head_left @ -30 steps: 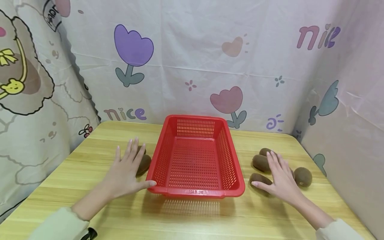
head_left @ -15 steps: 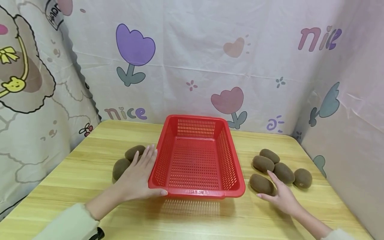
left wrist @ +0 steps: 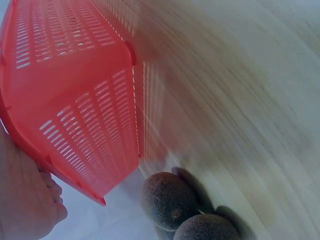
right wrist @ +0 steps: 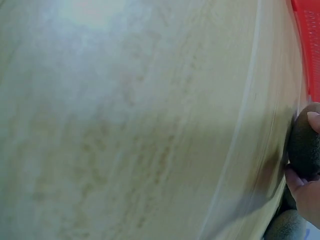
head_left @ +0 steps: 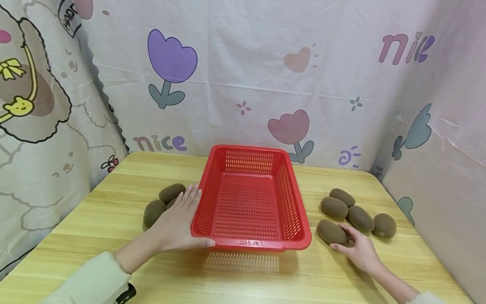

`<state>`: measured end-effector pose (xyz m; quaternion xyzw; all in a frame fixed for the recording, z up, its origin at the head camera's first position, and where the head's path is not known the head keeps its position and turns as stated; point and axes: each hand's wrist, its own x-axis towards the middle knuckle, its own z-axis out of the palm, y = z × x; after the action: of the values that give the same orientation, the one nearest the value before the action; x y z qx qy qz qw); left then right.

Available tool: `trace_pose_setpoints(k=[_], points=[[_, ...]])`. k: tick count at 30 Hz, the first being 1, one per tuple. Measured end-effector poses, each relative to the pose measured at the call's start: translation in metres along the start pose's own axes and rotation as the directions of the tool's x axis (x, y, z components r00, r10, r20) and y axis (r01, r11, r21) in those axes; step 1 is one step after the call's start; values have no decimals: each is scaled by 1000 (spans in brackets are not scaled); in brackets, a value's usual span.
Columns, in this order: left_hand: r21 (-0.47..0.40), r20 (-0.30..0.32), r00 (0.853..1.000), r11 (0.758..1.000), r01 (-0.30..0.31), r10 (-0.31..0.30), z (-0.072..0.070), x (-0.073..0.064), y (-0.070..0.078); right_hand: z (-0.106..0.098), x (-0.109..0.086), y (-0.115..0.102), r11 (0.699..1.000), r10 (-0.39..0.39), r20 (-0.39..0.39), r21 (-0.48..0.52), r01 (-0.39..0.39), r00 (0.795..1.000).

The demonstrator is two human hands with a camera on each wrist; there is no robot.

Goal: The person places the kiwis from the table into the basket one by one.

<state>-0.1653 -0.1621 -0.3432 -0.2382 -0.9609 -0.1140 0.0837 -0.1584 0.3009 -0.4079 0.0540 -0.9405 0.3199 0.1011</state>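
A red slotted plastic basket (head_left: 247, 202) stands in the middle of the wooden table. Along its left rim lie the straight fingers of my left hand (head_left: 176, 226), with the thumb at the front left corner. My right hand (head_left: 358, 251) grips the nearest brown kiwi (head_left: 331, 232) on the right, thumb and fingers at its right end; the kiwi sits low at the table. In the right wrist view, that kiwi (right wrist: 304, 145) shows between thumb and fingers. Several other kiwis (head_left: 360, 218) lie just beyond it.
Left of the basket, a group of kiwis (head_left: 153, 212) is partly hidden by the left hand. A printed cloth (head_left: 243, 84) hangs behind the table and along its sides. Wooden table surface (head_left: 243, 283) extends in front of the basket.
My left hand has moved right, onto the basket's edge, uncovering the left kiwis. From above the right group, my right hand has drawn back and closed on the nearest kiwi.
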Motion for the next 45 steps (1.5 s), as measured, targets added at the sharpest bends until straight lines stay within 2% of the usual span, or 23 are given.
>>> trace_pose_setpoints(k=[7, 14, 20, 32, 38, 45], points=[[-23, 17, 1000, 1000, 0, 0, 0, 3, -1, 1, 1, -1, 998, -2, -46, 61, 5, 999], [-55, 24, 1000, 998, 5, -4, 0, 6, -2, -1, 5, -5, 994, 20, -35, 111, -16, 999], [-70, 27, 1000, 998, 9, -7, 0, 7, -2, -8, 11, -14, 990, -13, -39, 141, 18, 999], [-79, 27, 1000, 997, 8, -6, -1, 9, -2, -26, 28, -42, 980, -109, -81, 156, 120, 991], [-73, 30, 1000, 997, 8, -6, 0, 9, -2, -36, 37, -60, 977, -128, -81, 161, 140, 988], [-77, 42, 999, 997, 14, -11, 0, 9, -3, -40, 44, -85, 965, -145, -60, 213, 155, 988]])
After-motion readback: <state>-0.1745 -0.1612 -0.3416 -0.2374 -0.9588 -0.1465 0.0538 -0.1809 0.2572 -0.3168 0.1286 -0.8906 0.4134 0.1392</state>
